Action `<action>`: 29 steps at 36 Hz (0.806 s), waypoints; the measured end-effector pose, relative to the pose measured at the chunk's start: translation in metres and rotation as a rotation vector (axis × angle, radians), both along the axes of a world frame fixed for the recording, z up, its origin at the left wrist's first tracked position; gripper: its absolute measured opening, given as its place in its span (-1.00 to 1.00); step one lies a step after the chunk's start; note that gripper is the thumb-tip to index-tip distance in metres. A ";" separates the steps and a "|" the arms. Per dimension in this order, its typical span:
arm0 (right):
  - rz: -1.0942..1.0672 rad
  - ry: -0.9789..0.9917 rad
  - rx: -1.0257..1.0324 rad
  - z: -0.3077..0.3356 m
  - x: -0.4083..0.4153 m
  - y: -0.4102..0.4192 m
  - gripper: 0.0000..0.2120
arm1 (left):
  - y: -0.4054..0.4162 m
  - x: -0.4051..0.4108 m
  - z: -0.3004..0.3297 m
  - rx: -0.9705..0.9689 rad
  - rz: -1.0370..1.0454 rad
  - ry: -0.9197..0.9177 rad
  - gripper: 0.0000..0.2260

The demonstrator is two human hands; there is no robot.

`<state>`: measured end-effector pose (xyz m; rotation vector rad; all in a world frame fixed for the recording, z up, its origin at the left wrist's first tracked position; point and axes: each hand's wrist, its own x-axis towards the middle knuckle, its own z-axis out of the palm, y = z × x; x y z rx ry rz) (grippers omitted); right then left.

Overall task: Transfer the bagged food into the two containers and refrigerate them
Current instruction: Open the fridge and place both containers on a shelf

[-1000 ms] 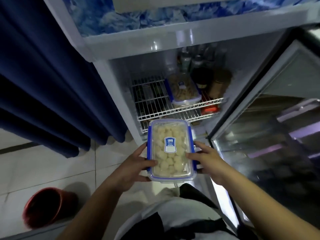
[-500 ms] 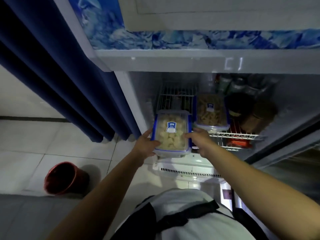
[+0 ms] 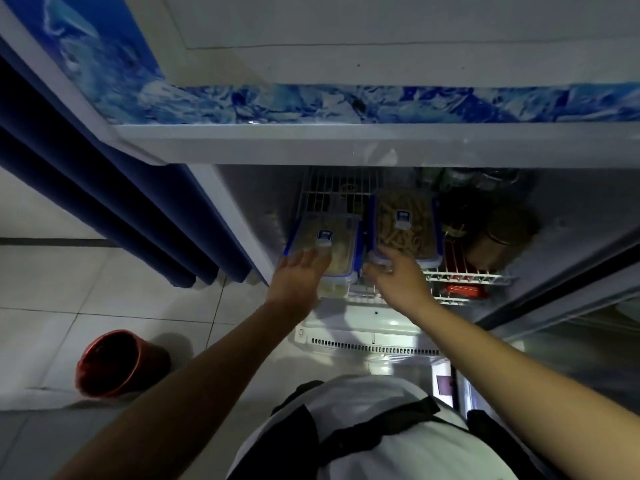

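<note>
Two clear containers with blue clips stand side by side on the white wire shelf [image 3: 467, 277] inside the open fridge [image 3: 311, 143]. The left container [image 3: 341, 237] holds pale round pieces and the right container [image 3: 405, 226] holds tan strips. My left hand [image 3: 298, 277] lies with straight fingers over the near end of the left container. My right hand [image 3: 398, 278] is at the gap between the two, its loosely bent fingertips touching the near left corner of the right container. Neither hand grips anything.
Dark jars and a brown tin [image 3: 498, 237] crowd the shelf's right side, with bottles behind and a red item on the shelf below. The glass fridge door [image 3: 571, 306] stands open at right. A blue curtain [image 3: 104, 202] hangs left; a red bucket [image 3: 110, 362] sits on the tiled floor.
The container of pale pieces went from my two hands onto the wire shelf beside the other one. Both hands have let go of its sides; the left now lies flat on it.
</note>
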<state>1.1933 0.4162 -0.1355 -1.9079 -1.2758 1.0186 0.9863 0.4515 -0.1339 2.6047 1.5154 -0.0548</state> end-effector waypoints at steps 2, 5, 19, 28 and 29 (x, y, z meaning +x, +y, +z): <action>0.124 -0.303 -0.018 -0.005 0.020 -0.002 -0.38 | 0.014 0.014 0.005 -0.076 0.017 0.108 -0.26; 0.324 -0.629 -0.199 -0.013 0.048 -0.001 -0.24 | 0.031 0.030 0.008 -0.137 0.035 0.210 -0.34; 0.453 -0.764 -0.336 -0.035 0.055 -0.004 -0.07 | 0.036 0.038 -0.043 -0.049 0.112 0.127 -0.17; 0.384 -0.733 -0.306 -0.039 0.048 -0.007 -0.09 | 0.018 0.025 -0.051 -0.080 0.079 0.100 -0.08; 0.377 -0.735 -0.303 -0.040 0.046 -0.008 -0.09 | 0.015 0.024 -0.053 -0.082 0.086 0.094 -0.08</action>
